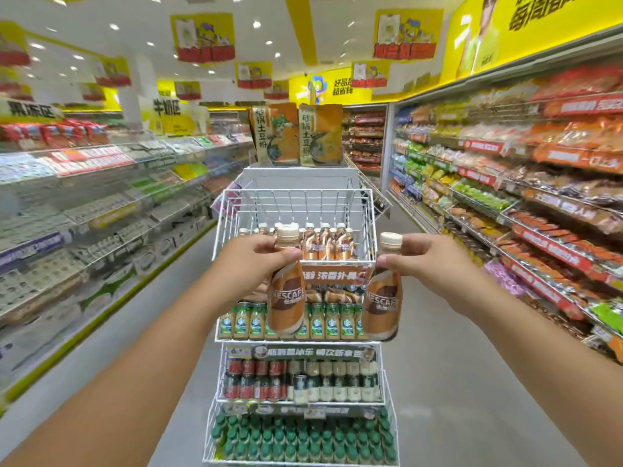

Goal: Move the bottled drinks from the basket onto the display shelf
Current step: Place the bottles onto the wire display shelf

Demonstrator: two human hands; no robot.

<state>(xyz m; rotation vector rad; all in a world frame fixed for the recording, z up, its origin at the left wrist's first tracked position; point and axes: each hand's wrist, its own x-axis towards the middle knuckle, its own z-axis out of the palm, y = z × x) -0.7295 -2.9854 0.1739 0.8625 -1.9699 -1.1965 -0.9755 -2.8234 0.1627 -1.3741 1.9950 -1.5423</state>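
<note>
My left hand [256,256] grips a brown Nescafe bottle [286,294] by its neck, and my right hand [416,256] holds a second Nescafe bottle [382,305] the same way. Both bottles hang upright in front of a white wire display rack [293,203]. Its top wire tier holds several more Nescafe bottles [323,244] along the back and right side. The tier below carries green-labelled bottles [251,320]. No basket shows in the head view.
Lower rack tiers hold dark and pale coffee bottles [300,382] and green-capped bottles [300,439]. Two orange snack bags [296,134] stand on a white unit behind the rack. Stocked store shelves [539,183] line both sides of the grey aisle floor [472,382].
</note>
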